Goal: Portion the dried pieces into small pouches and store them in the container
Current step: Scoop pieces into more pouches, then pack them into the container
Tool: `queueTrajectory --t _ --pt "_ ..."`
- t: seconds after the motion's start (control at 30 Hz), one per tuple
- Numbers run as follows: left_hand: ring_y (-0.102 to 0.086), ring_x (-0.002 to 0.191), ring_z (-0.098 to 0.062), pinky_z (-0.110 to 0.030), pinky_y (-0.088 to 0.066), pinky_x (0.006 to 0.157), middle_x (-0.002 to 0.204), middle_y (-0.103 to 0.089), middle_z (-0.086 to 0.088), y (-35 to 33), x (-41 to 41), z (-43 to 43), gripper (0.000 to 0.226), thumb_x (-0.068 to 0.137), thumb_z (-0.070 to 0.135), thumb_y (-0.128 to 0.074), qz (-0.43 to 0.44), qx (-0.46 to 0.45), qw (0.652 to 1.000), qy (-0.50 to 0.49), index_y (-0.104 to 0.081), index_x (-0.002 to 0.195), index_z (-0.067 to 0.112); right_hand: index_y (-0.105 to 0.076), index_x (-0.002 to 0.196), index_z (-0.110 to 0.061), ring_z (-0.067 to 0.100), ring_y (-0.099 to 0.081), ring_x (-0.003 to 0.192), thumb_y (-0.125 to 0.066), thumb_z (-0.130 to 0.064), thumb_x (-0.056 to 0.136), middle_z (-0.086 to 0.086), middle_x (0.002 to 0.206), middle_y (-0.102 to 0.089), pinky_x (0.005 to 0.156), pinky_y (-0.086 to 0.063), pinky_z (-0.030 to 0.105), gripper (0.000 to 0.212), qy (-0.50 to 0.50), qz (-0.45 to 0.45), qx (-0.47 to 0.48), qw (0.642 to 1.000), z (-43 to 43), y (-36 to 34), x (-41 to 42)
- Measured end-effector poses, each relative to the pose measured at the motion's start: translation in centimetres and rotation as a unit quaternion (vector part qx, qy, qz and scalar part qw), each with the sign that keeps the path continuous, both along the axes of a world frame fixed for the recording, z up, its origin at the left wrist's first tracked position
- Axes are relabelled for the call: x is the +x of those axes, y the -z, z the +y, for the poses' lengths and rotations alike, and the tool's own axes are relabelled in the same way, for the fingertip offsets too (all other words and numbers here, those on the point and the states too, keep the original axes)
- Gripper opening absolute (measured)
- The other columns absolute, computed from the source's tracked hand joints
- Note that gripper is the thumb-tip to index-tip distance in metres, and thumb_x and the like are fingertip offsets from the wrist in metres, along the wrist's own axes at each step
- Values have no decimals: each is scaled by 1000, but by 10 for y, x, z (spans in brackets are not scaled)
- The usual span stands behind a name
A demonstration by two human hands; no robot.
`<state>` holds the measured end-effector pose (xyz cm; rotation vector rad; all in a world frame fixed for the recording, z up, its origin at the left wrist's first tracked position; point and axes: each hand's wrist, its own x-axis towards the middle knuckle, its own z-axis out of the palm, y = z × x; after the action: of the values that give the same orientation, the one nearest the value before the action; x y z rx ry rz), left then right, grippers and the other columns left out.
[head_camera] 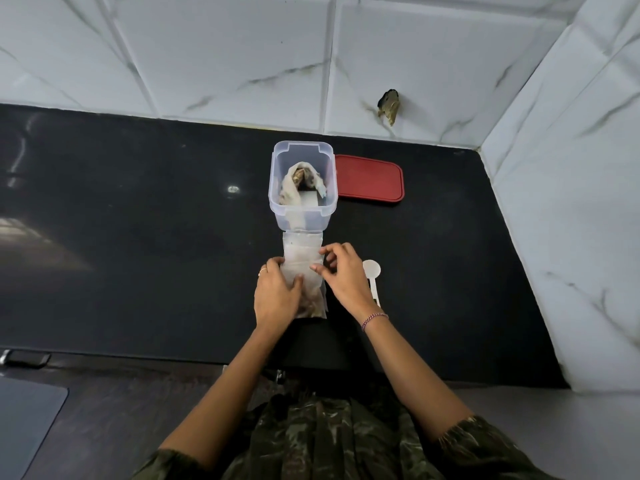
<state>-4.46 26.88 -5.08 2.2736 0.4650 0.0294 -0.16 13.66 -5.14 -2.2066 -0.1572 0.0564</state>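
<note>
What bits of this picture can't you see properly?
All in the head view:
- The dried pieces in the pouch: the left hand and the cloudy plastic hide most of them.
- The spoon handle: the right hand covers part of it.
- What is in the container: too small to count pouches.
- Whether the right hand grips the pouch: unclear.
</note>
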Motion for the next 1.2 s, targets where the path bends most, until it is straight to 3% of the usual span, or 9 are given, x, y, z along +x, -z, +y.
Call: queueTrajectory --t 0.2,0.33,0.5,0.63,0.77,0.87,1.0,1.13,1.2 --pt "-59 103 -22 -33 -46 87 116 -60 -9 -4 0 1 40 92 19 -61 -4 -51 996 -70 -50 130 9 -61 106 -11 7 -50 77 -75 -16 78 0 94 -50 79 -47 19 31 -21 39 -33 998 2 4 -1" --pt "-62 90 -16 -30 -51 82 101 -66 -6 -3 -1 2 24 88 15 -67 -22 -74 993 -85 -65 112 11 -62 103 -11 1 -49 66 -76 -10 77 0 89 -52 71 -46 10 30 -14 46 -16 999 3 5 0" --pt "-61 74 -8 -22 -51 72 84 -68 0 -11 -6 0 10 87 15 -68 -31 -121 987 -101 -71 94 8 -66 106 -8 1 -52 63 -76 -10 77 -5 73 -58 64 -46 8 31 34 125 66 989 -4 0 4" --pt "-63 79 -10 -23 -50 74 86 -68 0 -18 -1 1 10 88 15 -67 -37 -131 987 -81 -71 94 7 -72 98 -8 -2 -56 69 -74 -17 79 -2 82 -66 65 -43 4 21 25 108 67 992 -10 -6 5" --pt "-63 84 -12 -28 -52 78 93 -69 -2 -28 6 2 12 89 17 -67 -58 -123 988 -74 -70 95 8 -71 93 -11 3 -61 82 -70 -21 84 -2 92 -70 76 -47 11 14 14 107 91 990 -13 -17 7" --pt "-62 78 -9 -23 -50 72 89 -68 0 -42 12 1 10 89 18 -67 -78 -131 986 -73 -70 93 10 -66 85 -15 1 -59 78 -68 -20 84 -9 82 -65 74 -46 13 6 -4 82 104 991 -16 -33 14" --pt "-62 74 -3 -13 -46 65 80 -66 9 -68 28 4 6 88 21 -68 -130 -143 980 -56 -68 89 15 -63 86 -7 13 -61 81 -67 -16 85 4 86 -65 75 -49 21 10 -10 17 128 992 -15 -58 32" --pt "-63 76 -8 -24 -52 66 84 -66 5 -92 64 12 6 87 26 -69 -180 -119 976 -39 -65 87 21 -64 84 -7 11 -59 73 -65 -12 86 8 82 -63 69 -49 15 6 4 -89 140 986 -5 -85 58" --pt "-65 77 -11 -29 -54 67 87 -68 2 -99 87 17 9 87 28 -69 -191 -101 976 -41 -67 89 19 -65 83 -8 14 -60 72 -67 -14 85 8 80 -64 69 -51 20 7 14 -127 131 983 0 -93 78"
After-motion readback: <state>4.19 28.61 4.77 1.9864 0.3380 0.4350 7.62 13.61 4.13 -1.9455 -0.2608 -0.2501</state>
